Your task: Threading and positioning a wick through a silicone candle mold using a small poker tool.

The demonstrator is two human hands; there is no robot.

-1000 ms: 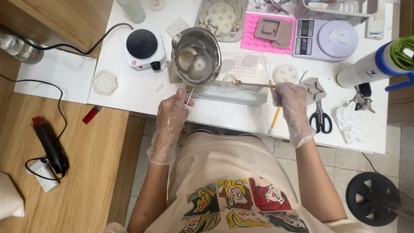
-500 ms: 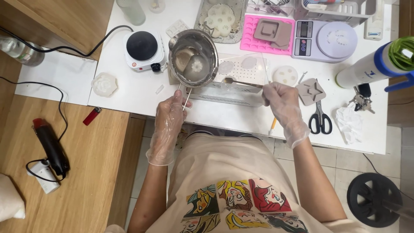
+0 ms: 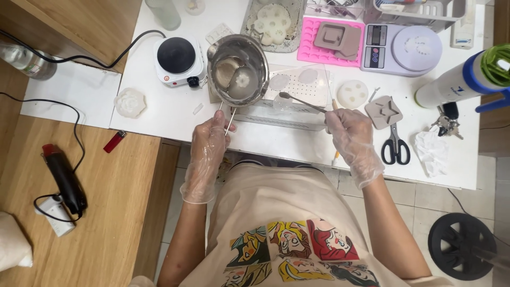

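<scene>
The gloved left hand (image 3: 211,135) gripped a round steel pot's (image 3: 238,70) wire handle while the gloved right hand (image 3: 348,127) held a thin metal stirrer (image 3: 302,101) above the white desk (image 3: 175,114).

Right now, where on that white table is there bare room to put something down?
The barest patch is the white table between the hot plate, the white flower piece and the left hand. A narrow strip runs along the near edge between both hands. Around the right hand, scissors, star mould and keys crowd it.

One head camera looks straight down from above the person. Close in, it takes in the white table (image 3: 159,114), both gloved hands and the floor.
</scene>
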